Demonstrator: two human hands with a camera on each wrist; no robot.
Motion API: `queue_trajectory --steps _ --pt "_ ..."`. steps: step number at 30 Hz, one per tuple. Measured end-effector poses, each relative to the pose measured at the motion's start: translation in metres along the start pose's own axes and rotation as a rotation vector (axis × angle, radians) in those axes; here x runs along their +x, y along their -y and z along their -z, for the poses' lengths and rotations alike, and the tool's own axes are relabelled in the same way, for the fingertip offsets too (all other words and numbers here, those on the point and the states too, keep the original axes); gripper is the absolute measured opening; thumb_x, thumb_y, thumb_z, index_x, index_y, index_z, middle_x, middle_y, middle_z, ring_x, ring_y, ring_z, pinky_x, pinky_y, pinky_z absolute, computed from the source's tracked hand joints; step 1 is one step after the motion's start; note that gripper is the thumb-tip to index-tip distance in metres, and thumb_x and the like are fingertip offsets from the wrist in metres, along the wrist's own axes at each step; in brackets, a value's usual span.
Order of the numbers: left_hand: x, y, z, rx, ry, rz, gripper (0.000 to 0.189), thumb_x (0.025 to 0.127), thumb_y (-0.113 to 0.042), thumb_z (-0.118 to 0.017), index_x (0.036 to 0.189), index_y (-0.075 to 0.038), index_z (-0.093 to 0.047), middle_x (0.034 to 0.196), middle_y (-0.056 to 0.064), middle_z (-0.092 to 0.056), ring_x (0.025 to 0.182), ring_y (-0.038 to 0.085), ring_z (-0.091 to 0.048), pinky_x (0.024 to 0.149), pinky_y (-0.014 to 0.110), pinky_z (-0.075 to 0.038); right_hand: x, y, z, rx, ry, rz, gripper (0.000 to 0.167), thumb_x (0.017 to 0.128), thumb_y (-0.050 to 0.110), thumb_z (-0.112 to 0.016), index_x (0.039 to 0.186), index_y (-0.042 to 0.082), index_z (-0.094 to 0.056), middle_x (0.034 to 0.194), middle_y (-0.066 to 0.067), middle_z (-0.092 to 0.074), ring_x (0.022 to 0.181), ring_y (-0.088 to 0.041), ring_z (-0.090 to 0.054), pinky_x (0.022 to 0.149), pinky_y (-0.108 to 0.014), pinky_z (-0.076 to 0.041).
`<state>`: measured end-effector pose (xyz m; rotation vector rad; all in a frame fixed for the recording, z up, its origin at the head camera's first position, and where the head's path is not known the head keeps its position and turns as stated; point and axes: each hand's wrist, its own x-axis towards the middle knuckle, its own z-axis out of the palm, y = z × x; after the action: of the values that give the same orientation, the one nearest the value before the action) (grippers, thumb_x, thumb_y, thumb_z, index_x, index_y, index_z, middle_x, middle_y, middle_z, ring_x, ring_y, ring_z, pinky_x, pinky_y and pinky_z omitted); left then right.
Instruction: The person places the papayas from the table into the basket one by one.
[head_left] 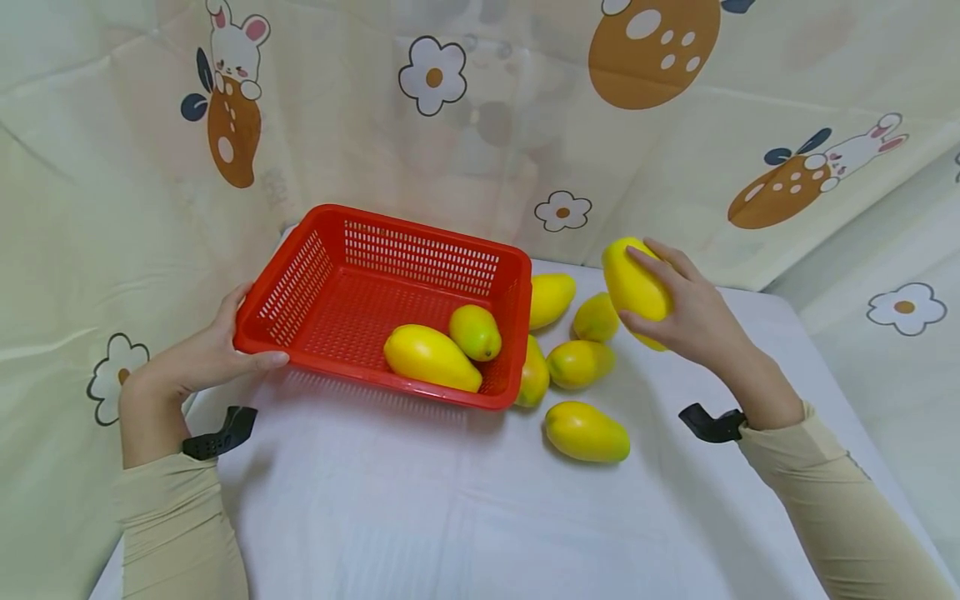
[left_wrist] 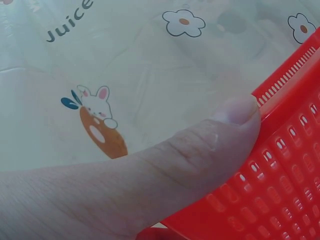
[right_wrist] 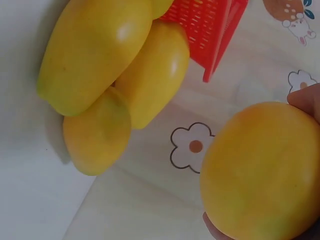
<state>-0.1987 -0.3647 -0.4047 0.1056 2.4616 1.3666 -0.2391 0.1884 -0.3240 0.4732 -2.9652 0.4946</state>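
My left hand point(head_left: 198, 354) grips the left end of a red plastic basket point(head_left: 352, 300), thumb over the rim; the fingers behind it are mostly hidden. Inside the basket, toward its front right, lie a large yellow mango point(head_left: 431, 357) and a smaller greenish-yellow mango point(head_left: 476, 332), side by side. Raised above the table on the right, my right hand point(head_left: 701, 317) holds another yellow mango point(head_left: 633, 283) between thumb and fingers. In the right wrist view this held mango point(right_wrist: 262, 172) fills the lower right, fingertips at its edges.
Several loose mangoes lie right of the basket, among them one in front point(head_left: 587, 432), one in the middle point(head_left: 581, 364) and one at the back point(head_left: 551, 300). A white cloth covers the table point(head_left: 390, 500). Behind hangs a cream curtain point(head_left: 330, 125) printed with rabbits and flowers.
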Motion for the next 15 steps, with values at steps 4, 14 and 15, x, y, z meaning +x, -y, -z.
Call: queue_trajectory --steps 4,14,15 --pt "0.001 0.001 0.000 0.003 0.006 -0.003 0.111 0.081 -0.038 -0.073 0.149 -0.026 0.013 0.147 0.017 -0.023 0.132 0.037 -0.027 0.088 0.048 -0.053 0.001 0.008 0.000 0.000 -0.033 0.041 0.076 0.082 0.031 -0.071 0.148 0.026 -0.034 0.156 -0.002 -0.022 0.112 -0.037 -0.047 0.081 -0.052 -0.050" --pt "0.001 0.002 0.000 0.026 0.020 0.002 0.113 0.081 -0.039 -0.072 0.149 -0.026 0.018 0.149 0.019 -0.019 0.133 0.040 -0.025 0.091 0.053 -0.051 0.005 0.025 -0.012 0.023 -0.096 0.151 0.074 0.080 0.025 -0.073 0.146 0.026 -0.038 0.155 -0.001 -0.024 0.107 -0.034 -0.052 0.076 -0.046 -0.054" --pt "0.001 0.002 0.000 0.029 0.021 0.002 0.114 0.081 -0.039 -0.072 0.149 -0.025 0.018 0.149 0.020 -0.018 0.133 0.041 -0.024 0.091 0.053 -0.051 0.005 0.027 -0.015 0.028 -0.100 0.164 0.075 0.080 0.024 -0.073 0.146 0.026 -0.038 0.156 0.000 -0.023 0.108 -0.033 -0.052 0.076 -0.045 -0.055"
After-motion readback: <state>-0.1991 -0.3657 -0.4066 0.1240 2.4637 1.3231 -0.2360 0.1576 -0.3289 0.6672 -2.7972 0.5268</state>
